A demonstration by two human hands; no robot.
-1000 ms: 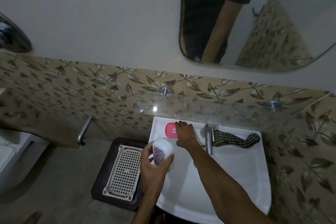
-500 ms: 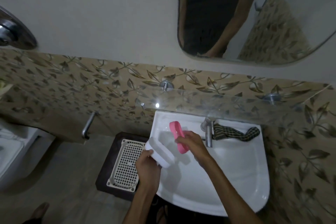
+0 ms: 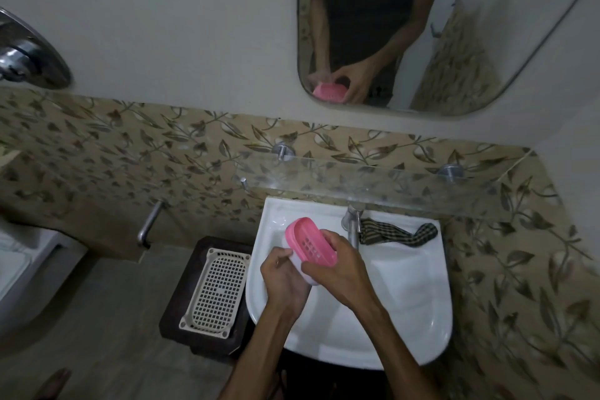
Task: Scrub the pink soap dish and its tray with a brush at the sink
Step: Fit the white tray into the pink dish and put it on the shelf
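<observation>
1. The right hand (image 3: 337,265) grips the pink soap dish (image 3: 310,242), tilted over the white sink (image 3: 422,295).
2. The left hand (image 3: 284,276) curls round a white brush (image 3: 300,271) beneath it.
3. Keep the dish firmly braced and scrub the slots with short strokes over the basin.

Pink soap dish (image 3: 310,242), smooth plastic with a soft sheen, slotted top. The white piece (image 3: 302,266) under it looks like plastic too. Sink (image 3: 406,302) is glossy white ceramic, catching the light. Tap (image 3: 352,226) is polished metal. Checked cloth (image 3: 397,232) lies matt and woven on the far rim. Left of the sink, a cream plastic grid basket (image 3: 216,294), matt. Glass shelf (image 3: 373,187) clear, smeared.
</observation>
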